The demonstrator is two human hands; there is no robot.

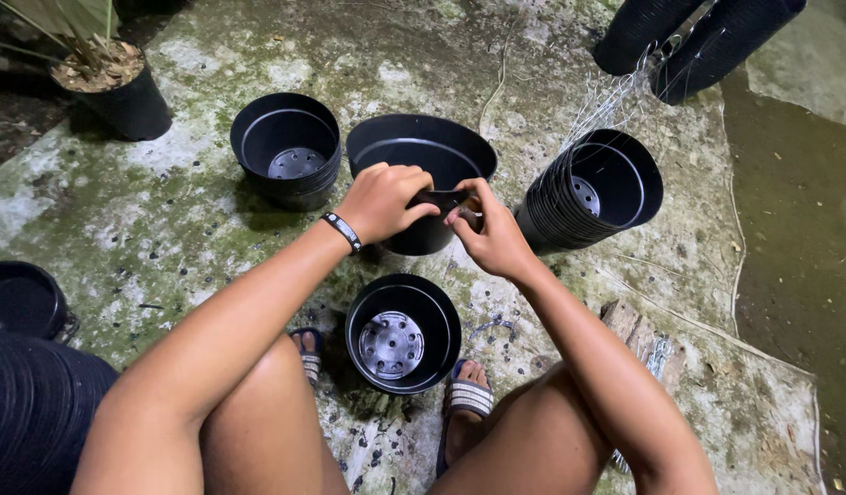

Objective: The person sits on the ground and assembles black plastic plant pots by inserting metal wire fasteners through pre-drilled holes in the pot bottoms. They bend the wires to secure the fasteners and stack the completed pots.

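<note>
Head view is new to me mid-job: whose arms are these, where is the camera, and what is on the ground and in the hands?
The camera sits on a person's head, looking down at their own two bare arms. The left hand and right hand meet at the rim of a tilted black plastic pot, gripping a small dark tool I cannot identify. Between the sandalled feet stands another pot. On the mossy concrete floor sit a pot stack, a leaning stack and thin wires.

Four open black pots — one (290, 151), two (421, 156), three (403, 332), four (20, 298) — are sitting on the floor, three stacks of pots (593, 188) (698, 32) (29, 412) are lying around, and one potted plant (107, 82) is standing nearby.
</note>
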